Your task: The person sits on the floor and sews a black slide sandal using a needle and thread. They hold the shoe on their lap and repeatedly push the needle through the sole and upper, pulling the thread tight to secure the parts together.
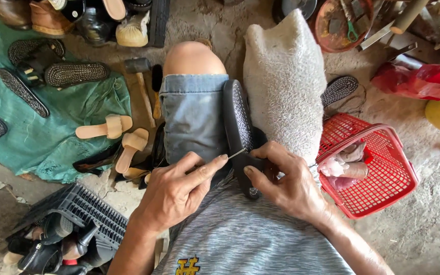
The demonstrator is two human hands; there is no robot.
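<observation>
At the centre of the frame a dark sandal [239, 127] stands on its edge, wedged between the person's two knees — one bare above a denim hem [192, 109], the other draped in a whitish woven cloth [283, 81]. The left hand [176, 191] has its grip pinched together on a thin metal awl or needle [237, 153], whose tip meets the sandal's edge near the heel. The right hand [286, 181] has its grip clamped on the sandal's lower end, thumb on top.

To stitch well here, my judgement is that the knees should keep the sole squeezed firm so it cannot twist, the right thumb should stay clear of the point's line, and the needle should go in square to the rim with a steady push rather than a jab.

The surface is a rough, cracked concrete floor [423, 224]. At the left lies a green cloth [36, 137] carrying loose woven soles [75, 74] and two tan wooden-looking sandals [105, 127]. A hammer [141, 76] rests just left of the bare knee. A black plastic crate [85, 209] with dark shoes sits at lower left, a red basket [383, 173] holding pinkish scraps at the right — touching the draped knee. More shoes crowd the top left; a tray of tools [342, 20] and a red bag [418, 81] fill the top right.
</observation>
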